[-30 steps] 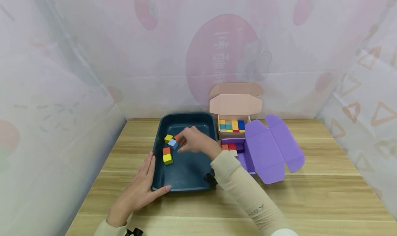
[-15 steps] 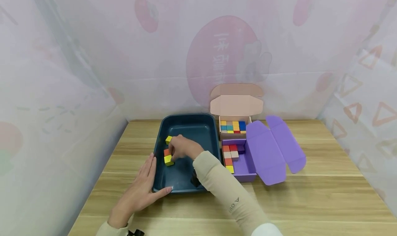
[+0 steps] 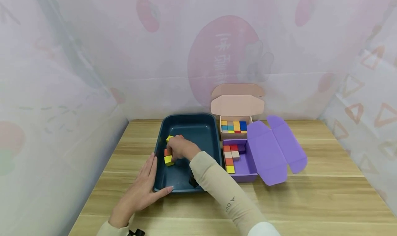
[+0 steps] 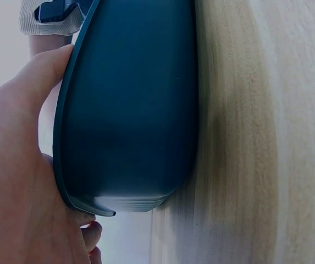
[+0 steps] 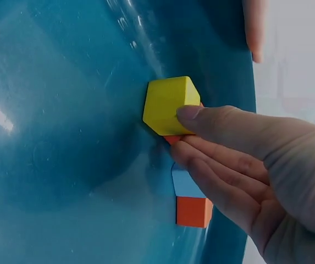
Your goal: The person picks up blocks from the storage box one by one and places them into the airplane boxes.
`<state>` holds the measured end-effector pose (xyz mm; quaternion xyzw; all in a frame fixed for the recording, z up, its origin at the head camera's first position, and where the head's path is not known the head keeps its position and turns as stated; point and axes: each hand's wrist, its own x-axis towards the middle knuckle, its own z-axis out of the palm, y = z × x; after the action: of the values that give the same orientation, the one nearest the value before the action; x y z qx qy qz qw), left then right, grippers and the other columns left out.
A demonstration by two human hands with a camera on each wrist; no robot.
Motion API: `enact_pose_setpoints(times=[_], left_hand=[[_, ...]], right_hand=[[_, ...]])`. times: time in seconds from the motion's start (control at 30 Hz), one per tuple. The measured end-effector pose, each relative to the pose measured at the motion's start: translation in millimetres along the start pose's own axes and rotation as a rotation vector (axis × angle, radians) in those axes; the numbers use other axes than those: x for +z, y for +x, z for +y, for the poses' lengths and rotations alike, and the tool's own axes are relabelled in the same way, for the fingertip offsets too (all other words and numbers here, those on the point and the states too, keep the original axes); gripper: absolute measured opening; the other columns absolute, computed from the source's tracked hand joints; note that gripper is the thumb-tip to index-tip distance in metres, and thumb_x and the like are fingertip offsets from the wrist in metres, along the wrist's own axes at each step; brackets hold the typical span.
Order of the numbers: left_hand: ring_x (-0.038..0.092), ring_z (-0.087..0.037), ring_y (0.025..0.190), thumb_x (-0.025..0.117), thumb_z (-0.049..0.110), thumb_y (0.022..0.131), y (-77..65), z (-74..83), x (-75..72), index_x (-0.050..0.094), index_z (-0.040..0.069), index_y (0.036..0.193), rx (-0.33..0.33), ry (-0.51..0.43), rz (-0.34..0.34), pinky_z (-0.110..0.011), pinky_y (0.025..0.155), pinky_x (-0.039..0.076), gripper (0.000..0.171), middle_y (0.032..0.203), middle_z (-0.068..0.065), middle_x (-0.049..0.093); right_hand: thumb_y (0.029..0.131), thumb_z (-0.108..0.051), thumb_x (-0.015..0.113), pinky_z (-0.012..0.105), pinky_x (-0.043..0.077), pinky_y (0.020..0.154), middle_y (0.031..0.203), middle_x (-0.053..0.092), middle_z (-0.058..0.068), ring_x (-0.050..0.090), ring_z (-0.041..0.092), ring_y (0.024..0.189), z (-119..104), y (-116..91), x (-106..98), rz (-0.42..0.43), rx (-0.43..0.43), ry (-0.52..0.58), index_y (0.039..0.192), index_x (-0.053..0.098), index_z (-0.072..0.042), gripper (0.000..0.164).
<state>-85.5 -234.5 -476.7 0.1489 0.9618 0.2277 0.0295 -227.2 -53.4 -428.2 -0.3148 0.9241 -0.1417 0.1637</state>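
Note:
My right hand [image 3: 183,148] reaches down into the dark teal tray [image 3: 198,174]. In the right wrist view, its thumb presses on a corner of a yellow cube [image 5: 165,107], with the fingers curled in behind. Part of an orange cube [image 5: 171,139] peeks out under the yellow one. Past the fingers lie a light blue cube [image 5: 187,182] and another orange cube [image 5: 192,212]. A second yellow cube [image 3: 169,138] shows beyond the hand in the head view. My left hand [image 3: 139,186] rests along the tray's near left corner, fingers straight, thumb on the front rim.
Right of the tray, an open purple box [image 3: 245,178] holds several coloured cubes along its left and back sides. Behind it stands an open light brown box [image 3: 237,105] filled with cubes. Its lid is raised; the purple lid [image 3: 270,149] folds out rightward.
My right hand has moved from the light blue cube toward the nearer yellow cube, leftward and closer to me. The purple box's contents show more fully. My left hand stays put.

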Motion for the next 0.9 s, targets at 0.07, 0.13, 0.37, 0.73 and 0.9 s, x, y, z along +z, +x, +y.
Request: enact_pose_setpoints(times=[0.07, 0.13, 0.37, 0.73, 0.9], left_hand=[[0.007, -0.041, 0.166, 0.069, 0.069, 0.091, 0.1, -0.2, -0.2, 0.004, 0.004, 0.170, 0.002, 0.002, 0.001, -0.071, 0.129, 0.018, 0.121, 0.180, -0.015, -0.002], [0.007, -0.041, 0.166, 0.069, 0.069, 0.091, 0.3, -0.3, -0.4, 0.003, 0.004, 0.170, 0.004, 0.002, 0.002, -0.071, 0.128, 0.018, 0.121, 0.180, -0.016, -0.002], [0.007, -0.042, 0.166, 0.069, 0.067, 0.091, 0.2, -0.6, -0.2, 0.005, 0.003, 0.170, 0.010, 0.000, 0.001, -0.071, 0.128, 0.017, 0.120, 0.179, -0.016, -0.001], [0.008, -0.043, 0.165, 0.069, 0.067, 0.092, -0.1, 1.6, -0.3, 0.006, 0.002, 0.169, 0.007, 0.002, -0.005, -0.071, 0.128, 0.018, 0.119, 0.179, -0.016, -0.002], [0.008, -0.043, 0.165, 0.068, 0.069, 0.091, -0.5, 0.8, -1.3, 0.007, 0.001, 0.169, 0.007, 0.000, -0.004, -0.071, 0.128, 0.018, 0.120, 0.179, -0.017, -0.002]], right_hand=[[0.087, -0.019, 0.088, 0.029, 0.057, 0.096, 0.100, 0.073, -0.006, 0.056, 0.012, 0.099, -2.0, 0.1, 0.5, -0.008, -0.007, -0.021, 0.107, 0.081, -0.015, 0.021], [0.087, -0.019, 0.088, 0.027, 0.058, 0.091, 0.098, 0.071, -0.006, 0.055, 0.012, 0.098, -4.3, 0.4, 1.3, -0.016, -0.007, -0.034, 0.105, 0.081, -0.015, 0.020], [0.086, -0.018, 0.090, 0.023, 0.058, 0.077, 0.097, 0.068, -0.005, 0.060, 0.010, 0.089, -13.1, 1.6, 5.6, -0.013, 0.015, -0.089, 0.104, 0.076, -0.015, 0.023], [0.090, -0.020, 0.087, 0.022, 0.058, 0.074, 0.090, 0.069, -0.005, 0.063, 0.010, 0.079, -17.3, -0.6, 3.3, -0.037, 0.018, -0.128, 0.103, 0.074, -0.015, 0.019], [0.090, -0.021, 0.086, 0.023, 0.056, 0.073, 0.093, 0.064, -0.004, 0.058, 0.012, 0.085, -14.6, -12.9, -10.4, -0.031, -0.003, -0.117, 0.097, 0.075, -0.016, 0.014]])
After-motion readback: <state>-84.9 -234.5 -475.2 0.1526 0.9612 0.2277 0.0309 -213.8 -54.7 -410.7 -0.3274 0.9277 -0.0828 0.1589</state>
